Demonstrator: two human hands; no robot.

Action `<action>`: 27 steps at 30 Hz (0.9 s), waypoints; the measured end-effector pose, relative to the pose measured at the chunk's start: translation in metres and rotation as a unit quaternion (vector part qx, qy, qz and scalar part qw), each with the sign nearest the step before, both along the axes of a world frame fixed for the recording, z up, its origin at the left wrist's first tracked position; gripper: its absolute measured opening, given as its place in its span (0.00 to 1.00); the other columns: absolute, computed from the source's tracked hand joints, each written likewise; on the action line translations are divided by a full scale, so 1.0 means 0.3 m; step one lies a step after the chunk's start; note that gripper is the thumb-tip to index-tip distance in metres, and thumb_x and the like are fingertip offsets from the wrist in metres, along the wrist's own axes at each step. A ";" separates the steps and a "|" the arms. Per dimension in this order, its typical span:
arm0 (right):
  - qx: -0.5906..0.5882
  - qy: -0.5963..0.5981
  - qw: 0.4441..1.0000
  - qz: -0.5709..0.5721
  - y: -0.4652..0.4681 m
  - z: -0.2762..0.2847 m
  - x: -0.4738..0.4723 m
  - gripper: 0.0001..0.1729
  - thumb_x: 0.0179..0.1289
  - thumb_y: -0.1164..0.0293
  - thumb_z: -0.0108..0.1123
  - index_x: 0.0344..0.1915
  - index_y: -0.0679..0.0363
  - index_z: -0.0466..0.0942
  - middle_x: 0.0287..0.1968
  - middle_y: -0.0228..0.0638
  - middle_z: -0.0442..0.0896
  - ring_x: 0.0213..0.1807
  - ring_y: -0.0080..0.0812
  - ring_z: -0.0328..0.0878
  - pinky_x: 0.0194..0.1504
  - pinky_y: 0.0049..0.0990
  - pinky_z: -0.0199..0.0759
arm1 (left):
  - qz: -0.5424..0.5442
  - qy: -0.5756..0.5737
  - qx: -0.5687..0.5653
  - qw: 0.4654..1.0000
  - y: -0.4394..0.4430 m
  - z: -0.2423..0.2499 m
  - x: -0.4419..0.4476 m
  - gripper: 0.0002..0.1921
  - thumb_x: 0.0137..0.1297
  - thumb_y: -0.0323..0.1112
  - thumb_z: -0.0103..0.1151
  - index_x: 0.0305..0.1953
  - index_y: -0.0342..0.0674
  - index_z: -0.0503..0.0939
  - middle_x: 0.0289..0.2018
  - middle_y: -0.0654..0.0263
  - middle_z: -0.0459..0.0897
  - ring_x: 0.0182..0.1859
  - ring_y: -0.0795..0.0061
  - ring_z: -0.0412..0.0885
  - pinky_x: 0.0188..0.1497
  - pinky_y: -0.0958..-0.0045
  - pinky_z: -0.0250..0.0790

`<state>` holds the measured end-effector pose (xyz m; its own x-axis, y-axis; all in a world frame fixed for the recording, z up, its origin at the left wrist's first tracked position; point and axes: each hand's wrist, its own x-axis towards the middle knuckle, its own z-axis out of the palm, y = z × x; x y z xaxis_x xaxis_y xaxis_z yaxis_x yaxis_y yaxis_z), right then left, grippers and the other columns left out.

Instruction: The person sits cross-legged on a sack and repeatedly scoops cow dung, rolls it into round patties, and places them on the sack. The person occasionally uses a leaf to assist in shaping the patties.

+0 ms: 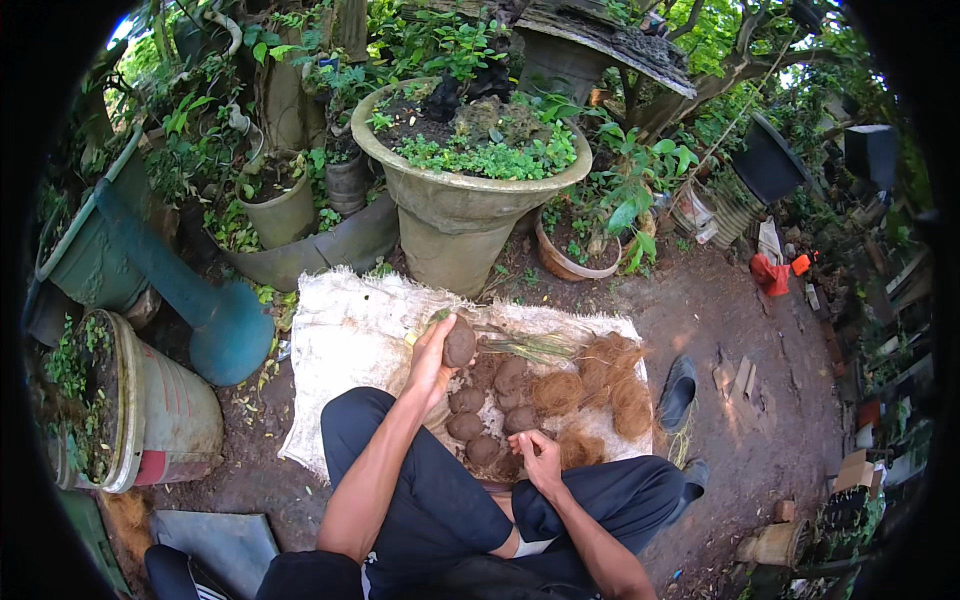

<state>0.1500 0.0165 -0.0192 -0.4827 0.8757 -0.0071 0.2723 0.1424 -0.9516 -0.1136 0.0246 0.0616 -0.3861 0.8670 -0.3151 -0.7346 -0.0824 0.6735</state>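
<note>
My left hand (429,367) is closed around a round brown ball of soil (459,343), held up above a whitish woven sack (341,337). A small green leaf (439,316) shows at the ball's upper edge. My right hand (540,459) hovers low near my lap with its fingers curled; whether anything thin is pinched there is too small to tell. Close to it sits one of several more soil balls (520,420), grouped on the sack. To their right are several tangled bundles of brown coconut fibre (556,392). Green grass-like strands (536,345) lie behind the balls.
A large planter (450,225) stands at the sack's far edge. A blue-green pedestal-shaped object (225,322) leans on my left, beside a planted bucket (176,412). Dark slippers (678,390) rest to the right. Another person's knee (176,574) shows at lower left.
</note>
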 end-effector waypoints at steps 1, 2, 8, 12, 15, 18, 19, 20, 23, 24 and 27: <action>0.017 -0.012 1.000 0.019 -0.002 0.008 0.002 0.13 0.69 0.71 0.52 0.33 0.69 0.80 0.29 0.35 0.81 0.28 0.22 0.77 0.33 0.21 0.72 | -0.003 -0.014 -0.009 1.000 -0.003 0.000 -0.006 0.16 0.64 0.46 0.56 0.46 0.43 0.72 0.38 0.64 0.77 0.44 0.70 0.79 0.46 0.61 0.76; 0.018 -0.019 0.999 0.020 0.005 0.013 -0.004 0.12 0.69 0.71 0.53 0.35 0.68 0.80 0.28 0.35 0.81 0.28 0.21 0.77 0.32 0.21 0.71 | 0.034 -0.047 -0.003 0.998 -0.002 0.002 -0.008 0.14 0.63 0.45 0.56 0.42 0.42 0.72 0.34 0.63 0.77 0.40 0.67 0.81 0.43 0.61 0.78; -0.001 -0.046 0.998 -0.032 0.072 -0.007 -0.026 0.11 0.67 0.71 0.55 0.46 0.64 0.77 0.29 0.33 0.82 0.28 0.18 0.76 0.31 0.21 0.71 | 0.105 -0.133 0.009 0.986 0.003 -0.013 -0.025 0.13 0.62 0.42 0.57 0.40 0.41 0.71 0.35 0.62 0.78 0.32 0.69 0.78 0.35 0.68 0.76; 0.031 -0.091 0.995 0.004 0.134 -0.017 -0.021 0.10 0.65 0.72 0.56 0.45 0.61 0.78 0.30 0.36 0.81 0.30 0.24 0.77 0.34 0.25 0.71 | 0.132 -0.115 -0.007 0.985 0.011 -0.049 -0.035 0.13 0.63 0.42 0.55 0.42 0.39 0.70 0.36 0.62 0.77 0.32 0.69 0.78 0.34 0.69 0.75; 0.110 -0.128 0.985 0.044 0.173 -0.013 -0.037 0.10 0.63 0.73 0.56 0.43 0.59 0.79 0.32 0.39 0.81 0.33 0.33 0.79 0.38 0.29 0.72 | 0.142 -0.097 0.005 0.985 0.027 -0.080 -0.043 0.13 0.64 0.41 0.54 0.41 0.39 0.70 0.35 0.61 0.77 0.31 0.68 0.77 0.33 0.68 0.75; 0.165 -0.155 0.973 0.053 0.224 -0.008 -0.093 0.09 0.62 0.73 0.57 0.42 0.57 0.80 0.35 0.39 0.81 0.35 0.38 0.80 0.39 0.30 0.72 | 0.159 -0.058 -0.008 0.985 0.036 -0.103 -0.042 0.12 0.64 0.39 0.54 0.41 0.38 0.70 0.34 0.60 0.77 0.31 0.67 0.77 0.31 0.67 0.75; 0.167 -0.166 0.971 0.049 0.237 -0.007 -0.119 0.09 0.61 0.73 0.57 0.41 0.57 0.80 0.35 0.38 0.81 0.36 0.38 0.80 0.39 0.30 0.72 | 0.164 -0.043 -0.022 0.985 0.041 -0.107 -0.044 0.12 0.64 0.39 0.54 0.41 0.38 0.70 0.34 0.60 0.76 0.30 0.67 0.77 0.30 0.67 0.75; 0.161 -0.189 0.967 0.051 0.247 -0.006 -0.140 0.09 0.61 0.73 0.57 0.41 0.57 0.80 0.37 0.38 0.80 0.38 0.39 0.79 0.41 0.31 0.72 | 0.170 -0.034 -0.018 0.985 0.045 -0.110 -0.046 0.12 0.64 0.39 0.54 0.41 0.37 0.69 0.33 0.59 0.76 0.29 0.66 0.77 0.29 0.66 0.75; 0.157 -0.247 0.954 0.063 0.278 0.001 -0.196 0.10 0.60 0.72 0.58 0.42 0.55 0.80 0.42 0.38 0.78 0.46 0.41 0.76 0.48 0.33 0.70 | 0.197 -0.019 -0.047 0.979 0.058 -0.117 -0.052 0.12 0.64 0.38 0.53 0.41 0.37 0.68 0.31 0.59 0.75 0.29 0.66 0.77 0.28 0.66 0.74; 0.179 -0.249 0.949 0.073 0.274 -0.002 -0.211 0.11 0.59 0.72 0.58 0.43 0.54 0.79 0.44 0.38 0.77 0.48 0.42 0.75 0.50 0.33 0.69 | 0.203 -0.022 -0.048 0.978 0.060 -0.120 -0.054 0.12 0.64 0.39 0.52 0.40 0.37 0.68 0.29 0.59 0.75 0.28 0.66 0.77 0.27 0.66 0.74; 0.196 -0.319 0.916 0.142 0.273 -0.010 -0.253 0.17 0.59 0.70 0.57 0.51 0.51 0.76 0.58 0.39 0.69 0.59 0.44 0.66 0.60 0.36 0.63 | 0.201 -0.005 -0.053 0.978 0.064 -0.128 -0.059 0.12 0.64 0.40 0.51 0.40 0.37 0.67 0.28 0.59 0.75 0.26 0.66 0.77 0.27 0.66 0.73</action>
<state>0.0742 0.0983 -0.0222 -0.6989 0.7108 -0.0787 0.6541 0.5909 -0.4721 -0.1312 0.0438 0.0233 -0.6856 0.6079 -0.4007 -0.6637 -0.2956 0.6872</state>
